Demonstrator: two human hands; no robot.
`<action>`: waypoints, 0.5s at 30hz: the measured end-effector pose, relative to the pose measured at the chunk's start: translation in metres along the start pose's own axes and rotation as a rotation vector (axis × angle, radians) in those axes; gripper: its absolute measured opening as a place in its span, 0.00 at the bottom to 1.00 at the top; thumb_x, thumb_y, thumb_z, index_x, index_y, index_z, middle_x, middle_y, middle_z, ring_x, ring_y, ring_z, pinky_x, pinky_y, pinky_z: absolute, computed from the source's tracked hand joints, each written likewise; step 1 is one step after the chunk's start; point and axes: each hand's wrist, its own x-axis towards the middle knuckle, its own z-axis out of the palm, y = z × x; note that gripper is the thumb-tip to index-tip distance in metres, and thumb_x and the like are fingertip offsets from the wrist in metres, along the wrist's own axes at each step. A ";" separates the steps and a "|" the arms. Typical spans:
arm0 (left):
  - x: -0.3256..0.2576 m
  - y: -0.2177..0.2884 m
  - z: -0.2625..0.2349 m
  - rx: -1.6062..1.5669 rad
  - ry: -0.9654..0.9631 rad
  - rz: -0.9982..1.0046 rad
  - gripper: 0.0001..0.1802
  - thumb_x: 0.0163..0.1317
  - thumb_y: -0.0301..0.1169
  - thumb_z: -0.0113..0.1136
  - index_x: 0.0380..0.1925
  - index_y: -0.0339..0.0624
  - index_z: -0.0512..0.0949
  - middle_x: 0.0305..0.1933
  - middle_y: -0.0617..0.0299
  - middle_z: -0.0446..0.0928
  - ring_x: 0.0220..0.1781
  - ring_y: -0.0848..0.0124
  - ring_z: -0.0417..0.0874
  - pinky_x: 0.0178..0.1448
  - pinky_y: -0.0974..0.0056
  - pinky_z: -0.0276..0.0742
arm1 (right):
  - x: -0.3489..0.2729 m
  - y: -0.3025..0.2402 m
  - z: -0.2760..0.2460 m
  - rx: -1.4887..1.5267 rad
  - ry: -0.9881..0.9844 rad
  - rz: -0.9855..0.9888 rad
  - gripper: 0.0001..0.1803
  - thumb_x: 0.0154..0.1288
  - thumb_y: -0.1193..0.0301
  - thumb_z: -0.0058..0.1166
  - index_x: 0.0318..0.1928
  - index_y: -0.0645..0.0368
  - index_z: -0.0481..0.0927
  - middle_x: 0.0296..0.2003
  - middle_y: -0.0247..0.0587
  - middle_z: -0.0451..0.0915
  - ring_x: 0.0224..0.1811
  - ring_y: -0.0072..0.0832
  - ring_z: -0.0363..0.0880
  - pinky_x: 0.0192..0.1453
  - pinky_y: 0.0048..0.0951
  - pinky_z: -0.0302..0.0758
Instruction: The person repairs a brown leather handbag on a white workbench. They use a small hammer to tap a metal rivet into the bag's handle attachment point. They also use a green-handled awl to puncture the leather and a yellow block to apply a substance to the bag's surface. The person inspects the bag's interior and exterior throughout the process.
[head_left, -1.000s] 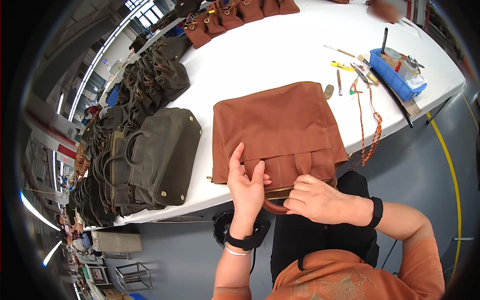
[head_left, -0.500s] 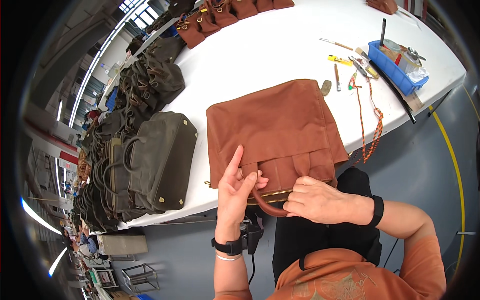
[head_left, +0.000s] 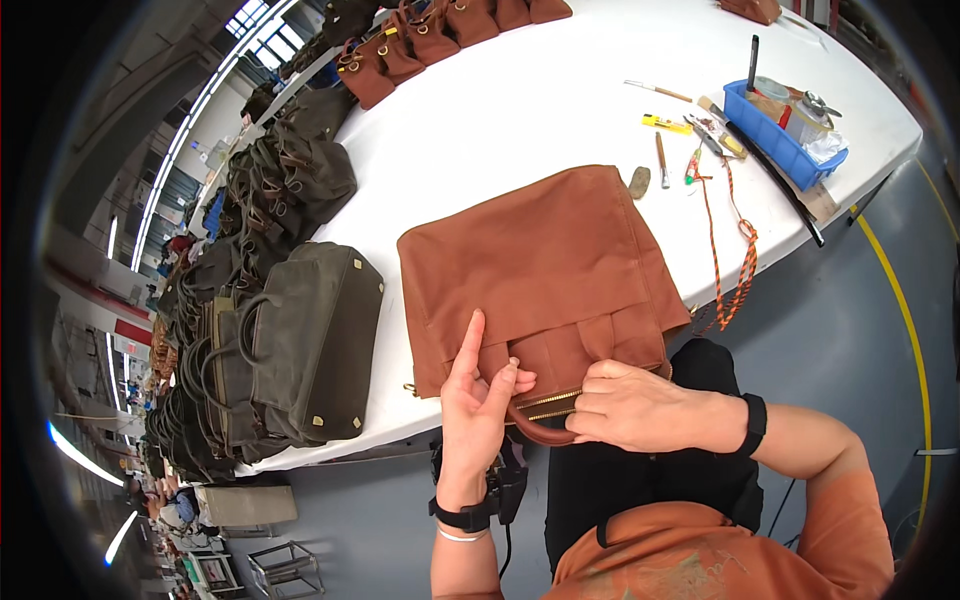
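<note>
A brown handbag (head_left: 530,255) lies flat on the table's near edge, its zipped opening toward me. My left hand (head_left: 478,405) is at the left end of the rolled brown handle (head_left: 540,430). Its index finger stretches over the bag's panel, while the thumb and the other fingers close around the handle. Closed in a fist, my right hand (head_left: 625,405) grips the handle's right end, over the brass zipper (head_left: 548,404). That hand hides the part of the handle inside it.
Dark green handbags (head_left: 320,340) crowd the left edge, and several small brown bags (head_left: 430,40) line the far side. At the right are a blue tray (head_left: 780,140), a yellow cutter (head_left: 667,124), brushes, a grey stone-like piece (head_left: 640,182) and an orange cord (head_left: 742,265).
My view has shifted slightly, so the table's contents appear farther left. The zipper's two tooth rows show farther apart. Both hands keep their places on the handle.
</note>
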 end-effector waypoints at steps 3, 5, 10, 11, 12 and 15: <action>0.001 -0.005 -0.007 0.075 -0.009 -0.021 0.29 0.67 0.24 0.58 0.68 0.36 0.64 0.30 0.67 0.77 0.23 0.80 0.77 0.29 0.75 0.76 | 0.004 -0.002 -0.004 0.046 0.010 0.012 0.09 0.62 0.69 0.56 0.28 0.56 0.72 0.24 0.36 0.68 0.31 0.31 0.71 0.45 0.31 0.67; 0.007 -0.008 -0.010 0.112 0.000 -0.052 0.27 0.71 0.31 0.55 0.67 0.38 0.65 0.32 0.62 0.80 0.25 0.77 0.81 0.31 0.73 0.79 | 0.012 -0.010 -0.016 0.080 0.049 0.017 0.10 0.64 0.67 0.56 0.28 0.56 0.73 0.24 0.36 0.68 0.32 0.31 0.71 0.46 0.32 0.67; 0.011 0.005 -0.016 -0.134 0.003 -0.139 0.29 0.76 0.42 0.42 0.70 0.38 0.59 0.33 0.58 0.81 0.32 0.69 0.85 0.39 0.67 0.85 | 0.060 0.003 -0.088 0.466 0.247 0.308 0.10 0.66 0.67 0.56 0.32 0.60 0.80 0.24 0.36 0.78 0.26 0.27 0.75 0.34 0.28 0.71; 0.009 0.008 -0.017 -0.059 -0.004 -0.118 0.28 0.76 0.40 0.43 0.70 0.37 0.59 0.33 0.59 0.81 0.33 0.69 0.85 0.40 0.68 0.85 | 0.072 0.011 -0.101 0.558 0.246 0.367 0.11 0.67 0.66 0.56 0.33 0.62 0.81 0.23 0.35 0.79 0.24 0.24 0.75 0.31 0.26 0.71; 0.005 0.010 -0.018 0.017 -0.013 -0.095 0.27 0.76 0.38 0.44 0.70 0.37 0.59 0.33 0.60 0.80 0.33 0.70 0.85 0.41 0.69 0.84 | 0.082 0.019 -0.112 0.648 0.246 0.426 0.13 0.67 0.65 0.57 0.35 0.63 0.82 0.23 0.34 0.80 0.23 0.22 0.75 0.28 0.24 0.71; -0.005 0.009 -0.017 0.162 0.050 0.173 0.30 0.70 0.34 0.56 0.69 0.38 0.61 0.35 0.59 0.79 0.35 0.70 0.82 0.41 0.71 0.81 | 0.109 0.047 -0.124 0.749 0.244 0.545 0.15 0.68 0.62 0.57 0.35 0.64 0.82 0.22 0.29 0.75 0.24 0.18 0.73 0.29 0.20 0.70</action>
